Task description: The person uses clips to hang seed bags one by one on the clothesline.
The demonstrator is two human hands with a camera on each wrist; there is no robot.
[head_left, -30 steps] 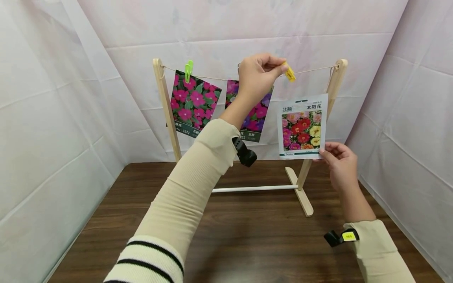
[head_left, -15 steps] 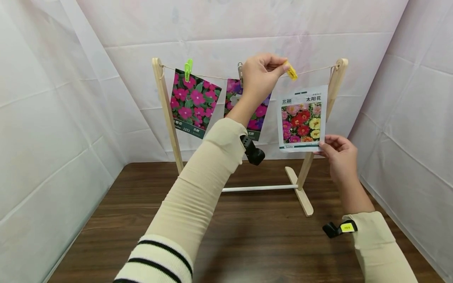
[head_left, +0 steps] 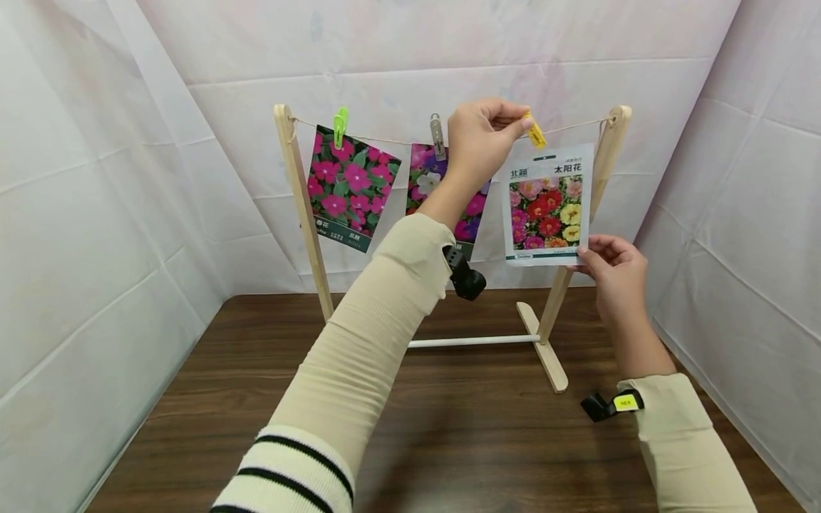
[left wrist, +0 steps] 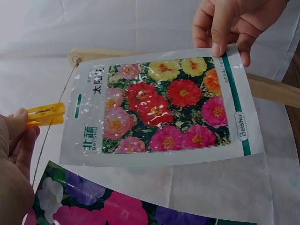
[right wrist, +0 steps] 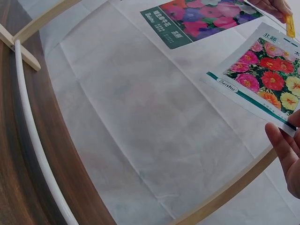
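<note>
White sheet walls (head_left: 77,214), dark wood table (head_left: 449,427), left grip (head_left: 477,139) pinching yellow peg (head_left: 536,133), right grip (head_left: 612,274) holding seed packet (head_left: 547,206)

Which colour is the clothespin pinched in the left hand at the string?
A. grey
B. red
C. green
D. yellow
D. The left hand pinches a yellow clothespin at the string, just above the seed packet that the right hand holds up by its lower corner; the green clothespin and the grey clothespin already hold the other two packets.
</note>
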